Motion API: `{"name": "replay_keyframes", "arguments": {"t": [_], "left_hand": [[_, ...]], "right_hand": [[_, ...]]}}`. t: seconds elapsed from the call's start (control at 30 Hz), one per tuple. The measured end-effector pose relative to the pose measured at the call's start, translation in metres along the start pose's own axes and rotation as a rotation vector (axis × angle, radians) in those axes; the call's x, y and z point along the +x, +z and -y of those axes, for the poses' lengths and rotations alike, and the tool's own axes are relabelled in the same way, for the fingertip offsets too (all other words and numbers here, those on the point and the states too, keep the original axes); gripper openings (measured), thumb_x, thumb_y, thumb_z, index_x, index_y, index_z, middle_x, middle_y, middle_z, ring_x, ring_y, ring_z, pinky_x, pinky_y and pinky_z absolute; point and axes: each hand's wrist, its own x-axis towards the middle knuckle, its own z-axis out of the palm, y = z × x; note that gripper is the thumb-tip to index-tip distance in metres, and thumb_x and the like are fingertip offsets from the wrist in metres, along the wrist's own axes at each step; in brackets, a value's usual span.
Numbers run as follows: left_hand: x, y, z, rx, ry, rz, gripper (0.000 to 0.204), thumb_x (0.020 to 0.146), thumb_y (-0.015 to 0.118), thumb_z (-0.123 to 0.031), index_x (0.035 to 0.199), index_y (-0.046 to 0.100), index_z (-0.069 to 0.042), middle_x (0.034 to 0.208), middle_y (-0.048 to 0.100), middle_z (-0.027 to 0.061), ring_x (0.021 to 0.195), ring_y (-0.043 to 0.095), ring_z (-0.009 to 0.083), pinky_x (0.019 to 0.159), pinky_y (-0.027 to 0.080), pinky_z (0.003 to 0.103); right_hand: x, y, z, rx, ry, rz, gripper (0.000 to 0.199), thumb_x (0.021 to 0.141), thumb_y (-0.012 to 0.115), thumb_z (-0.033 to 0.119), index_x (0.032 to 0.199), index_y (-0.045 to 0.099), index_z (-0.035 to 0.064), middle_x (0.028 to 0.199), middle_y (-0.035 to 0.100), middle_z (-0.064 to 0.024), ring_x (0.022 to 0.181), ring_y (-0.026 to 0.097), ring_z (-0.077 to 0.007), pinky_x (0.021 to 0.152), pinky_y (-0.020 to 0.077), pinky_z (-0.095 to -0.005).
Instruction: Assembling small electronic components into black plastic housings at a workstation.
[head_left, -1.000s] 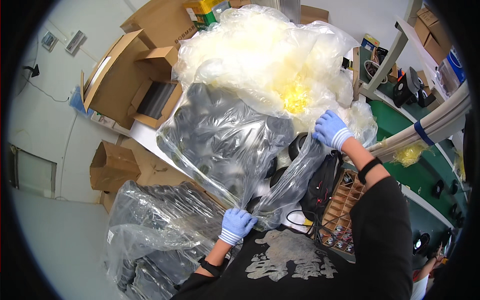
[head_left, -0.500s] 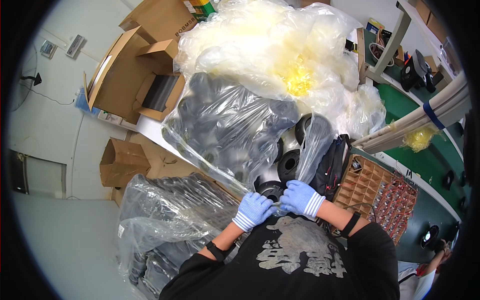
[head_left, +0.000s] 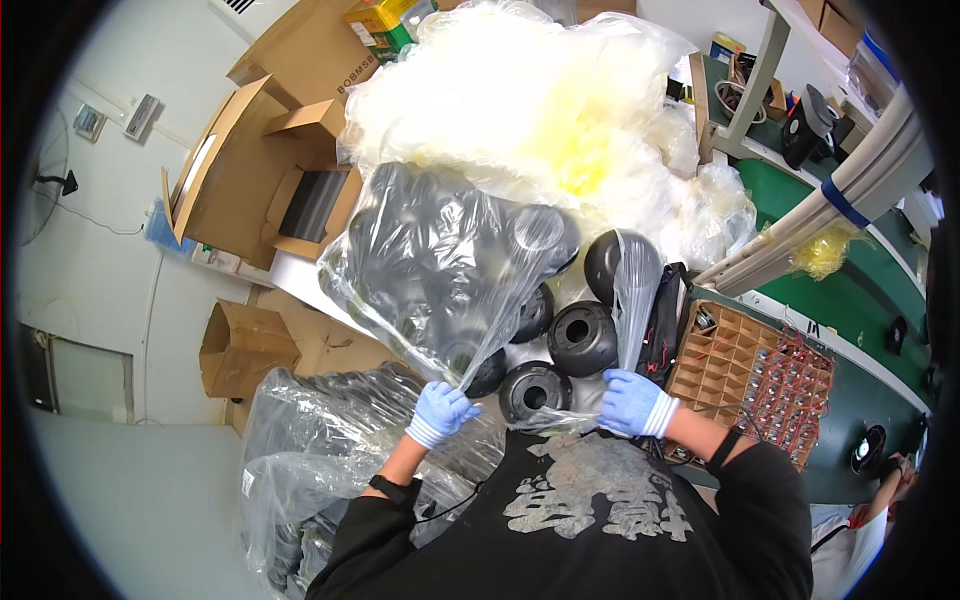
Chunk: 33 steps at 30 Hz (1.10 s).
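Note:
Both my hands wear blue gloves. My left hand pinches one edge of a clear plastic bag that is full of black round shells. My right hand grips another edge of the same bag, stretched as a strip up past the shells. The bag's mouth is spread open between my hands. Several loose black round shells with a centre hole lie on the white table just beyond my hands.
A big heap of empty clear and yellowish bags fills the far table. A cardboard grid tray of small parts sits at right on a green bench. Open cardboard boxes stand at left. More bagged shells lie below left.
My hands, close together half a second ago, have pulled apart and spread the bag's edge. A second ago my right hand was higher up on the bag.

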Motion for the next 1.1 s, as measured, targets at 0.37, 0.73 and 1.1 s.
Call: {"name": "replay_keyframes", "arguments": {"t": [0.37, 0.73, 1.1], "left_hand": [[0.081, 0.01, -0.086, -0.166, 0.108, 0.045, 0.039, 0.074, 0.065, -0.038, 0.1, 0.059, -0.01, 0.095, 0.059, 0.0088, 0.088, 0.054, 0.0253, 0.074, 0.042, 0.037], [0.103, 0.029, -0.091, -0.334, -0.331, -0.094, 0.028, 0.078, 0.067, -0.031, 0.093, 0.063, -0.008, 0.07, 0.063, 0.0151, 0.063, 0.06, 0.0284, 0.062, 0.046, 0.043], [0.107, 0.006, -0.071, -0.349, -0.347, -0.429, 0.024, 0.091, 0.055, -0.019, 0.095, 0.06, 0.003, 0.093, 0.061, 0.0197, 0.085, 0.057, 0.031, 0.079, 0.046, 0.038]], "right_hand": [[0.006, 0.007, 0.012, -0.054, 0.233, 0.093, 0.03, 0.07, 0.062, 0.03, 0.092, 0.059, 0.0087, 0.082, 0.058, -0.0086, 0.087, 0.056, -0.0253, 0.098, 0.0352, -0.0418], [0.017, 0.031, -0.001, -0.146, 0.316, -0.018, 0.03, 0.069, 0.065, 0.031, 0.087, 0.063, 0.0081, 0.087, 0.06, -0.0062, 0.094, 0.055, -0.023, 0.112, 0.0165, -0.0441], [0.021, 0.029, -0.026, -0.272, 0.391, 0.033, 0.026, 0.066, 0.065, 0.032, 0.084, 0.069, 0.0131, 0.076, 0.065, -0.0054, 0.084, 0.06, -0.0218, 0.11, 0.0195, -0.0502]]}}
